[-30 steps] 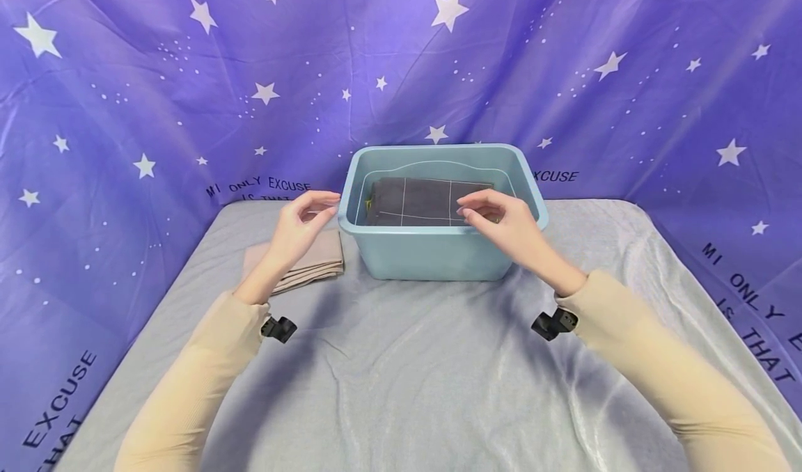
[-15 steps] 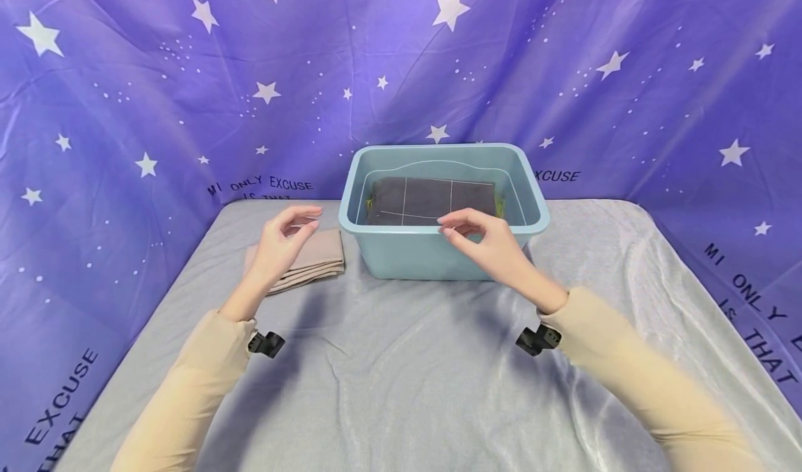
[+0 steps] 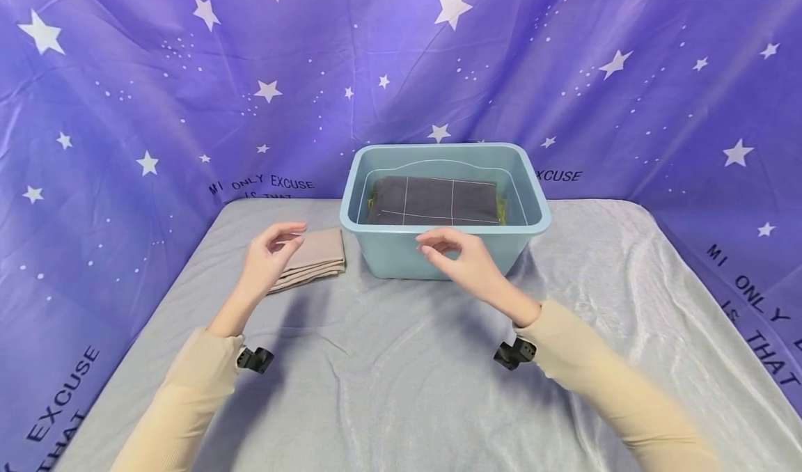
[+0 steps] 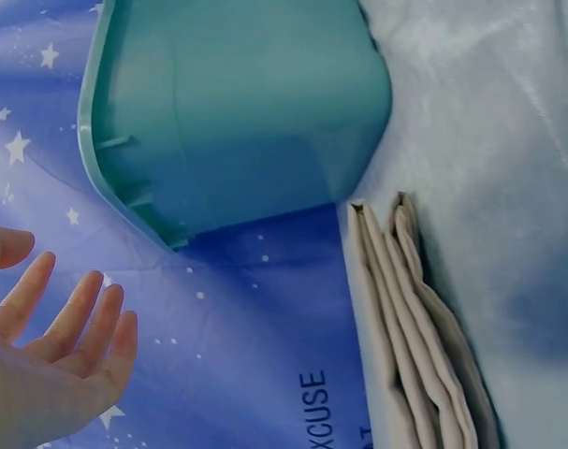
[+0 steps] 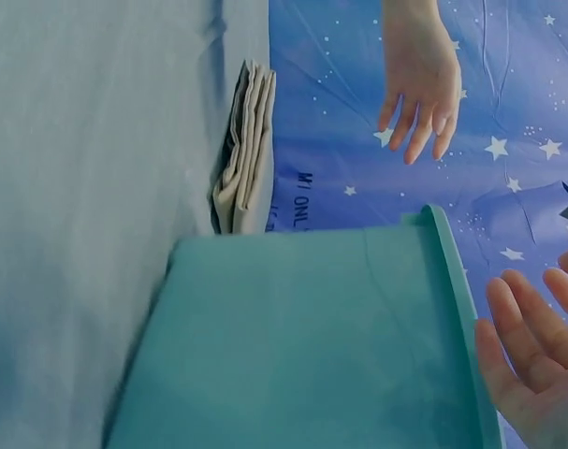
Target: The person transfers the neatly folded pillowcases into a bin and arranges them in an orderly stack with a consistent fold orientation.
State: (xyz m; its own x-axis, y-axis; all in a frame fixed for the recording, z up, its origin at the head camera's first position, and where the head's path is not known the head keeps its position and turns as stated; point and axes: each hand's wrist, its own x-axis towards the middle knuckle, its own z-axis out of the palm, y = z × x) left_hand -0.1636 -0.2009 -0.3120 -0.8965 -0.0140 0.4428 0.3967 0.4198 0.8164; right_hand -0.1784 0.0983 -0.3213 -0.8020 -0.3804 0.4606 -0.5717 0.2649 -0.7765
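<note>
My left hand (image 3: 267,260) hovers over the left part of a folded beige cloth (image 3: 319,249), its fingers loosely bent and holding nothing. In the left wrist view the layered folds of that cloth (image 4: 419,346) stand apart from the hand (image 4: 64,365). My right hand (image 3: 464,260) is in the air before the front wall of a blue plastic bin (image 3: 382,253), fingers relaxed, nothing between them. Inside the bin lies a folded dark grey cloth (image 3: 429,200) with thin white lines. Something yellow-green (image 3: 501,211) shows at its edges, partly hidden.
A grey velvety cover (image 3: 388,374) spreads over the table. Behind and at both sides hangs a purple curtain (image 3: 326,61) with white stars and printed words. The bin stands near the back edge, right of the beige cloth.
Both hands have drawn back toward me and moved left. The right hand has come from over the bin to before its front wall; the left has left the bin's rim area.
</note>
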